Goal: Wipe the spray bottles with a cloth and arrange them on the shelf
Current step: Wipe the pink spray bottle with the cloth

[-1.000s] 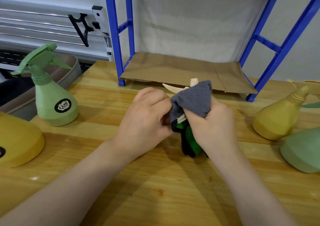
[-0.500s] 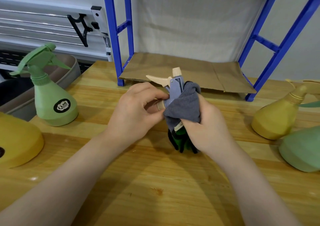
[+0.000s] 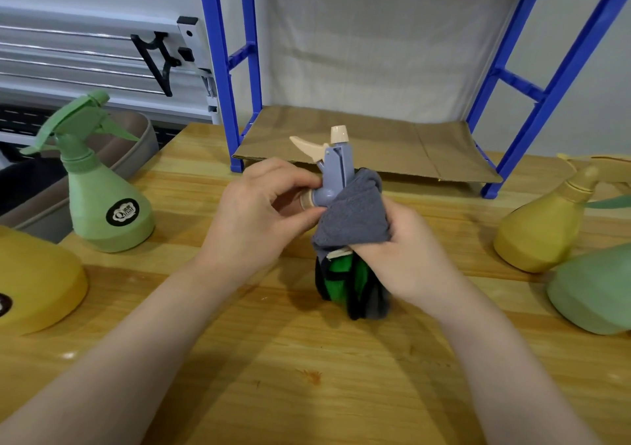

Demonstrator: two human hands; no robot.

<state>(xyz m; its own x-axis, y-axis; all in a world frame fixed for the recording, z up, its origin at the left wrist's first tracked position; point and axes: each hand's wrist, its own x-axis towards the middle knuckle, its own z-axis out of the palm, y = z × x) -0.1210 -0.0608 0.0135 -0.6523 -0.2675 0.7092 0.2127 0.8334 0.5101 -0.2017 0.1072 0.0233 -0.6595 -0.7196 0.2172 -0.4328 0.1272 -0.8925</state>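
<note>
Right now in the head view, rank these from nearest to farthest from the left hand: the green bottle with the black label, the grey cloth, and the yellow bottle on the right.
Measured from the left hand:
1. Grey cloth, right beside it at centre, on the bottle being wiped.
2. Green bottle with the black label, standing at the left of the table.
3. Yellow bottle, far right, beyond the right hand.

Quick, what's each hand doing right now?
Left hand: closed, pinching the neck of the spray bottle below its trigger head.
Right hand: closed, gripping the grey cloth wrapped round the bottle.
</note>
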